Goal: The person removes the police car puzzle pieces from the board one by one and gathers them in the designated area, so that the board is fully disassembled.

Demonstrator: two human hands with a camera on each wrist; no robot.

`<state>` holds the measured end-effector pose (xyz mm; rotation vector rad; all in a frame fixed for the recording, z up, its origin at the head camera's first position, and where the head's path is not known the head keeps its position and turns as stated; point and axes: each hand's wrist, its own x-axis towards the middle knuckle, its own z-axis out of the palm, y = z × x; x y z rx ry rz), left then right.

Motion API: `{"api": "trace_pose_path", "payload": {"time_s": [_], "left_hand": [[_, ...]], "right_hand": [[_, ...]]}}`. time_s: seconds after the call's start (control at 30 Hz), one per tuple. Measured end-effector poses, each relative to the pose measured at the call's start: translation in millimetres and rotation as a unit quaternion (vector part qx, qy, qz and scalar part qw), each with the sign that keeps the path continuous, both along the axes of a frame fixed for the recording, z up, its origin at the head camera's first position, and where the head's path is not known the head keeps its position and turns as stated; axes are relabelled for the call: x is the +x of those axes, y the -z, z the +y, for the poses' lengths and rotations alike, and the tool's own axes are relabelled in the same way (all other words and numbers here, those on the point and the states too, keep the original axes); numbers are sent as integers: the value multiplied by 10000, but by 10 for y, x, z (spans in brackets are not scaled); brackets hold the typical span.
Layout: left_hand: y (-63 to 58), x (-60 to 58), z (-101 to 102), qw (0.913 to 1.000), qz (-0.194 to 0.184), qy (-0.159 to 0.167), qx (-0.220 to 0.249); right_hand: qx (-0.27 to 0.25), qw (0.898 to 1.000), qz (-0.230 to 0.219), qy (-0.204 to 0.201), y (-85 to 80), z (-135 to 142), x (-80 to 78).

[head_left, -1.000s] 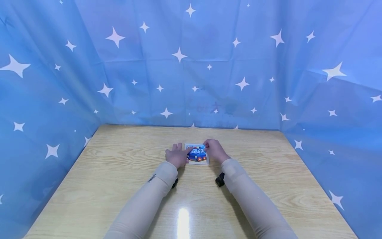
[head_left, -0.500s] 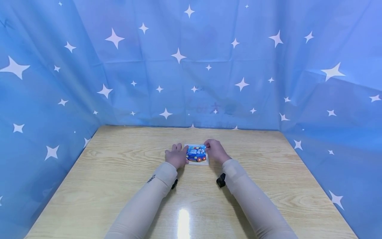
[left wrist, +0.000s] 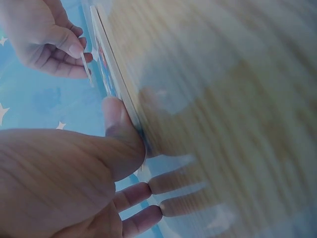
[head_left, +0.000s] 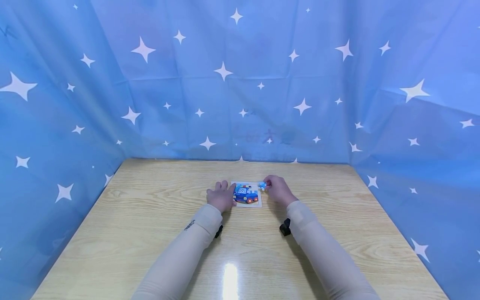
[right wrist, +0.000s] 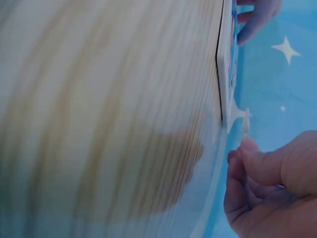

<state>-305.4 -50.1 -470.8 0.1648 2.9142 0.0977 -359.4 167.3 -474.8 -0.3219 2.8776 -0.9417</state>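
A small square picture puzzle (head_left: 252, 206) with a white border lies flat near the back middle of the table; its picture is a blue cartoon car. My left hand (head_left: 220, 196) rests at its left side, fingers spread and fairly straight. In the left wrist view the thumb (left wrist: 116, 114) touches the puzzle's edge while two fingertips meet the table. Just right of the puzzle, my right hand (head_left: 278, 189) pinches a light blue puzzle piece (head_left: 262, 186) between thumb and fingertips. Seen edge-on in the right wrist view, the thin piece (right wrist: 246, 121) is held raised beside the board.
The wood-grain table (head_left: 168, 258) spreads around the puzzle on all sides. Behind and beside it hangs a blue curtain (head_left: 225, 112) with white stars. A black wrist camera (head_left: 285, 227) sits under the right sleeve.
My right hand has drawn right, taking the light blue piece out of the puzzle's upper right. My left index finger, earlier on the picture, has pulled back to the left edge.
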Motion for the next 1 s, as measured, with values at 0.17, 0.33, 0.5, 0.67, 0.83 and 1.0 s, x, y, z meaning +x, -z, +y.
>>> {"api": "trace_pose_path", "payload": {"time_s": [0.17, 0.33, 0.5, 0.67, 0.83, 1.0], "left_hand": [[32, -24, -1, 10000, -22, -16, 23], [58, -49, -8, 10000, -47, -5, 42], [46, -30, -7, 10000, -44, 10, 33], [50, -26, -8, 10000, -29, 5, -10], [40, -16, -4, 10000, -14, 7, -39], [37, -18, -6, 10000, -39, -2, -24]], "right_hand": [[15, 10000, 38, 37, -5, 140, 9], [-26, 9999, 58, 96, -5, 314, 20], [-104, 9999, 88, 63, -9, 506, 32], [-128, 9999, 56, 98, -42, 667, 43], [-68, 9998, 30, 193, -52, 831, 33], [-55, 9995, -15, 298, -49, 1000, 40]]}}
